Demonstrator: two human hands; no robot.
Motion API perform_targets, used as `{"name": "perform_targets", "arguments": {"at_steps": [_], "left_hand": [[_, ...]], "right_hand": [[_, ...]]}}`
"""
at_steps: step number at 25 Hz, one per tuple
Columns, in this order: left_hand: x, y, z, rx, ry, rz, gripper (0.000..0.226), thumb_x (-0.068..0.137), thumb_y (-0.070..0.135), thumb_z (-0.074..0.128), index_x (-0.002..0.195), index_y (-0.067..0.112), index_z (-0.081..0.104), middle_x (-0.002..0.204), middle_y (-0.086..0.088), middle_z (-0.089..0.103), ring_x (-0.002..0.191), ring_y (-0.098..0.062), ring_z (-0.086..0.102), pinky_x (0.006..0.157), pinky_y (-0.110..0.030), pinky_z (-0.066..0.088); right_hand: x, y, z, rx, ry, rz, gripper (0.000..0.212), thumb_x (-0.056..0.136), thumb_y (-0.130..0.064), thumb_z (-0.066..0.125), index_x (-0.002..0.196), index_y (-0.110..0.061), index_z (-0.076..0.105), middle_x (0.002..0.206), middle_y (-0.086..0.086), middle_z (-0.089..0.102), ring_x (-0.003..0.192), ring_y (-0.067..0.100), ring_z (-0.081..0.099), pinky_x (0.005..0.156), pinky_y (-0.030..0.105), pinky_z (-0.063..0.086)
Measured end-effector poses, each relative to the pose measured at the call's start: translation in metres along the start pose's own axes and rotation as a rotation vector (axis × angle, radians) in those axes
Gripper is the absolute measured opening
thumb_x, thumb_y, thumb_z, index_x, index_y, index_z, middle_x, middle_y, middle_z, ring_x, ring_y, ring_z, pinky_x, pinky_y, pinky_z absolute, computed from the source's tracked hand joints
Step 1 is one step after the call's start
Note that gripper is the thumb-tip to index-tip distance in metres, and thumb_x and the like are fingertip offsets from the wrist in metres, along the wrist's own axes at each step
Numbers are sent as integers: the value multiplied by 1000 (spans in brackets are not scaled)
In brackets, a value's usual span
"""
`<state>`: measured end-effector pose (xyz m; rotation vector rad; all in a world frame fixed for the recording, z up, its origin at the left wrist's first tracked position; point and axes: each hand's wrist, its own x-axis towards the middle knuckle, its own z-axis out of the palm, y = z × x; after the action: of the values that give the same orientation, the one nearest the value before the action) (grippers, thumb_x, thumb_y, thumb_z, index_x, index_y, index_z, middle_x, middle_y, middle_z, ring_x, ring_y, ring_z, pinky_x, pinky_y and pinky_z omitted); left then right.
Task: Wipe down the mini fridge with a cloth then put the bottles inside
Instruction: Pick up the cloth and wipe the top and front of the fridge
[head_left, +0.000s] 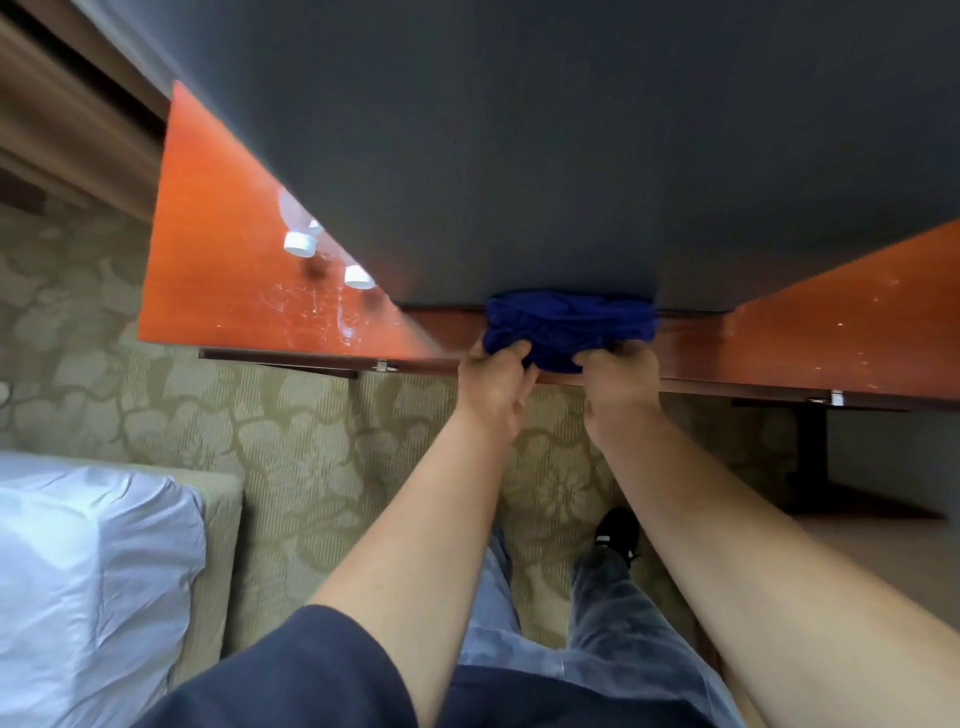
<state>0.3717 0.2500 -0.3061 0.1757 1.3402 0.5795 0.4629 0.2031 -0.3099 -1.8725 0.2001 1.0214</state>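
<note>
**Inspector A:** At the table's (831, 312) front edge, the left hand (493, 384) and right hand (621, 379) each pinch a fold of the blue cloth (569, 325), which is bunched against the fridge's (519, 156) lower front. The door appears closed.

**Inspector B:** Bottles?

**Inspector A:** Two bottles (311, 234) stand on the table, just beside the fridge's left side, white caps showing.

**Inspector B:** Risks?

**Inspector A:** A bunched cloth wipes in streaks, so I judge coverage likely to be patchy unless it is spread flat. A sweep round the left corner could knock the bottles over; they look light and stand close. The first could then roll off the table's edge onto the carpet (311, 441).
</note>
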Motion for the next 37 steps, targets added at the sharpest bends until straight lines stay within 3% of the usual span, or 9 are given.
{"name": "perform_targets", "arguments": {"at_steps": [3,7,10,14,18,20,26,32,37], "left_hand": [[9,28,-31,-26,18,22,32,98,-9,49,125,2,61,116,-15,68,101,-23,66,85,-29,58],[13,65,-71,-33,39,119,33,94,-10,49,115,9,67,93,-6,72,88,-19,68,82,-29,59],[16,90,-94,-25,65,199,34,93,-11,51,110,14,67,90,-5,73,81,-15,70,78,-28,59],[14,107,-100,70,45,255,33,92,-12,49,106,12,66,89,-6,72,80,-17,68,68,-24,58],[1,93,-86,106,40,248,29,93,-11,50,95,11,68,87,-7,73,81,-17,69,70,-24,60],[-7,80,-72,105,9,243,28,94,-12,47,94,9,65,88,-8,70,82,-17,68,70,-23,61],[-32,36,-16,171,-46,188,24,100,-4,51,119,7,60,121,-13,68,115,-26,66,94,-32,58],[-68,-10,56,163,-124,214,18,97,-2,59,108,11,66,121,-12,70,115,-23,67,99,-35,56],[-94,-55,120,126,-113,253,17,97,-1,60,109,10,65,116,-11,71,112,-23,69,96,-35,58]], "right_hand": [[-17,11,39,54,-22,15,34,83,12,57,112,-5,63,109,12,70,111,34,66,100,46,53],[-46,22,94,199,-118,31,41,77,14,57,112,-7,63,124,21,68,117,37,65,100,45,52],[-63,23,130,282,-160,57,42,76,26,50,100,-5,63,116,22,68,114,40,65,102,50,51],[-69,27,138,322,-165,67,47,72,23,54,115,7,60,126,27,66,122,45,63,111,59,47],[-66,17,112,306,-165,73,36,78,19,57,100,-9,59,119,19,68,116,39,66,108,54,51],[-62,8,93,316,-176,70,34,83,18,56,103,-9,60,120,18,70,115,35,67,103,47,55],[-42,-19,18,301,-143,0,28,86,14,56,96,-13,60,106,10,70,102,25,69,86,32,56],[-19,-53,-70,345,-137,-80,29,87,13,55,96,-15,61,107,8,70,106,24,68,95,33,56],[-3,-82,-146,216,-191,-220,37,78,1,60,114,-6,66,116,13,73,110,27,70,100,46,57]]}}
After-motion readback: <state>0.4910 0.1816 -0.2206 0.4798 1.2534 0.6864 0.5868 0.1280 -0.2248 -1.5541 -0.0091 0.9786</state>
